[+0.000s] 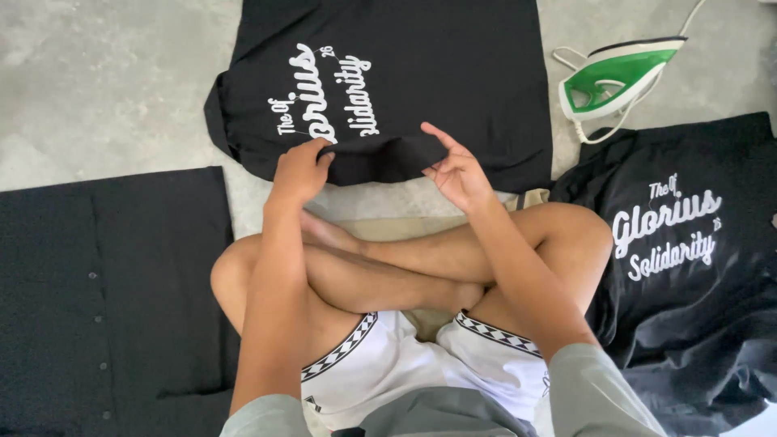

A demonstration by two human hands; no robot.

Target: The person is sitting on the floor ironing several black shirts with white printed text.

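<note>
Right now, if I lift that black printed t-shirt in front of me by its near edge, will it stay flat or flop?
The black printed t-shirt will probably flop: it looks like thin cloth and already folds where the left hand pinches its hem. It likely feels light, lying limp on the grey concrete floor. The open right hand only touches the edge, so that side may sag.

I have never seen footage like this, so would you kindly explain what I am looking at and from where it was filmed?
There is no machine: a camera worn on a person's head looks down at their crossed legs and two bare hands. They sit on a grey floor. The left hand pinches the near edge of a black printed T-shirt spread in front; the right hand is open, touching that edge. A green and white iron lies to the right, above another black T-shirt. A dark buttoned garment lies left.
</note>
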